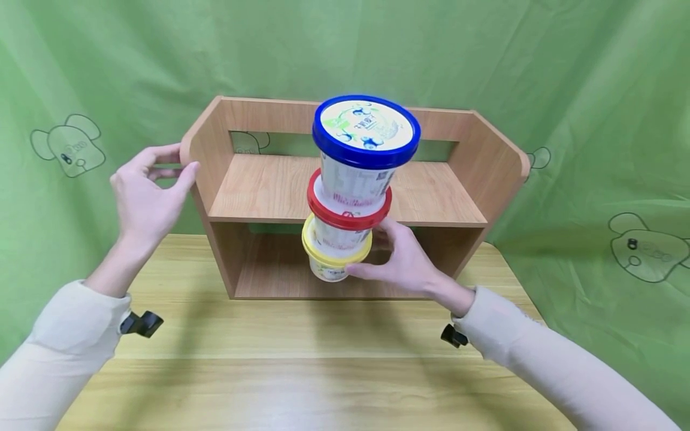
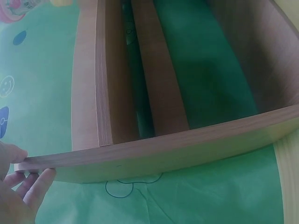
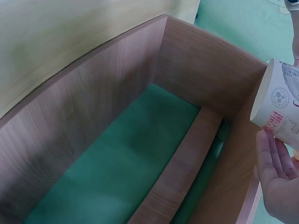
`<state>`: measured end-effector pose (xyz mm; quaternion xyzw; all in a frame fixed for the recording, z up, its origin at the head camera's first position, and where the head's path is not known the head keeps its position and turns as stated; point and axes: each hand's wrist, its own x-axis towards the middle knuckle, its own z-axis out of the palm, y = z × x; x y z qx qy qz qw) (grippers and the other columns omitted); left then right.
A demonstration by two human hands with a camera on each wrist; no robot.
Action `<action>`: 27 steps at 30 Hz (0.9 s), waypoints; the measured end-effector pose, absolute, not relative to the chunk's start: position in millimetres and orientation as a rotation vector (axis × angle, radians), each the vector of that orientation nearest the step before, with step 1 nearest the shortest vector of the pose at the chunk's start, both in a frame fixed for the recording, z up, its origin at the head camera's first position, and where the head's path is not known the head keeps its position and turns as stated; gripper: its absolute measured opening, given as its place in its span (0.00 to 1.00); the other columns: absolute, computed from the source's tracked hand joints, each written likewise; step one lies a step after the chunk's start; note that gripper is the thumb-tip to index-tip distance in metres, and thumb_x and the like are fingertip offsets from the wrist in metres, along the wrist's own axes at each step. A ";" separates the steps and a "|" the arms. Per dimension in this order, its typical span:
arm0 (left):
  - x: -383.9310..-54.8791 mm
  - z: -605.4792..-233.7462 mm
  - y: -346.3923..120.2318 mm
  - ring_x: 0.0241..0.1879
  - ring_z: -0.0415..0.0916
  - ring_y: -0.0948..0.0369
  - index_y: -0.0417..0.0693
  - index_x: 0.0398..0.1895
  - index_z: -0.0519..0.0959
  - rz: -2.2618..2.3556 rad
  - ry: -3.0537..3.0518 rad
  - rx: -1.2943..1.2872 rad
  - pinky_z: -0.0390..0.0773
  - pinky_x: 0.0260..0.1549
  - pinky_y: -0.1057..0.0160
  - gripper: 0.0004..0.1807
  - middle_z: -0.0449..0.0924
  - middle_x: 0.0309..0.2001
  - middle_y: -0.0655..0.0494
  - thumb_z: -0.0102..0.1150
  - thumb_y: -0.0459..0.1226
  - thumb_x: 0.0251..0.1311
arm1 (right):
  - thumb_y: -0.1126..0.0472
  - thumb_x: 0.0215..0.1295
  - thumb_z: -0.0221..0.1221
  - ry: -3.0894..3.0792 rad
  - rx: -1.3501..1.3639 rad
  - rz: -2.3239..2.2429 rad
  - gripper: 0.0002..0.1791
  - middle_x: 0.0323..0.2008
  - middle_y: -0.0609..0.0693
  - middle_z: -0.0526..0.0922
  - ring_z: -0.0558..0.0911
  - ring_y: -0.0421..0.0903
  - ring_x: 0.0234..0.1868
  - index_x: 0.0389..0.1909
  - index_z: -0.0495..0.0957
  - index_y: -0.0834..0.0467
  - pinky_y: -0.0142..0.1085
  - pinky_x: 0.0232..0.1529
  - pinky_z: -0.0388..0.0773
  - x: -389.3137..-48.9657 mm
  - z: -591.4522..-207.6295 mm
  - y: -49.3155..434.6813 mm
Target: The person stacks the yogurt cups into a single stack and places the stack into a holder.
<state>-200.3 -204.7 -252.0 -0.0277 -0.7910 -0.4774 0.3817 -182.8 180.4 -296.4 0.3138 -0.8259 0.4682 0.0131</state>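
Note:
Three white paper tubs are stacked upright: the blue-lidded tub (image 1: 366, 131) on top, the red-lidded tub (image 1: 349, 200) in the middle and the yellow-lidded tub (image 1: 327, 269) at the bottom. My right hand (image 1: 401, 260) grips the yellow-lidded tub from the right side, carrying the leaning stack in front of the shelf. The right wrist view shows a tub's white wall and base (image 3: 278, 105) above the fingers. My left hand (image 1: 151, 194) pinches the upper front edge of the wooden shelf's (image 1: 196, 155) left side panel, with thumb and fingers on opposite faces.
The two-tier wooden shelf stands on a light wood table (image 1: 302, 359). Its middle board (image 1: 259, 185) lies behind the stack, and its lower compartment (image 1: 269, 269) opens toward me. A green cloth (image 1: 162, 54) hangs behind and at both sides.

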 end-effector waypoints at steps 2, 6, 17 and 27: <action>-200.5 -252.3 -204.9 0.31 0.80 0.85 0.42 0.55 0.87 -1.218 -2.018 -0.068 0.80 0.34 0.86 0.17 0.90 0.53 0.42 0.72 0.37 0.63 | 0.58 0.57 0.78 -2.564 0.984 1.470 0.41 0.66 0.47 0.82 0.82 0.47 0.64 0.70 0.70 0.50 0.49 0.64 0.85 -183.6 -293.3 180.5; -200.6 -252.0 -204.7 0.31 0.80 0.85 0.42 0.54 0.87 -1.219 -2.012 -0.073 0.80 0.35 0.86 0.17 0.90 0.52 0.42 0.72 0.36 0.63 | 0.60 0.57 0.77 -2.543 1.002 1.482 0.41 0.66 0.49 0.81 0.82 0.49 0.64 0.71 0.69 0.52 0.50 0.63 0.86 -185.5 -288.3 180.6; -199.2 -251.9 -203.5 0.32 0.80 0.85 0.41 0.54 0.87 -1.218 -2.006 -0.089 0.81 0.36 0.86 0.17 0.90 0.53 0.41 0.71 0.36 0.63 | 0.62 0.57 0.76 -2.539 0.995 1.450 0.41 0.65 0.51 0.81 0.83 0.50 0.63 0.71 0.68 0.53 0.49 0.62 0.87 -191.0 -275.1 182.6; -199.1 -251.6 -203.8 0.32 0.80 0.86 0.42 0.55 0.87 -1.221 -2.011 -0.072 0.80 0.35 0.87 0.17 0.90 0.53 0.42 0.71 0.36 0.63 | 0.63 0.59 0.74 -2.538 0.973 1.466 0.39 0.64 0.54 0.83 0.83 0.51 0.60 0.70 0.69 0.55 0.47 0.59 0.88 -203.6 -261.7 181.2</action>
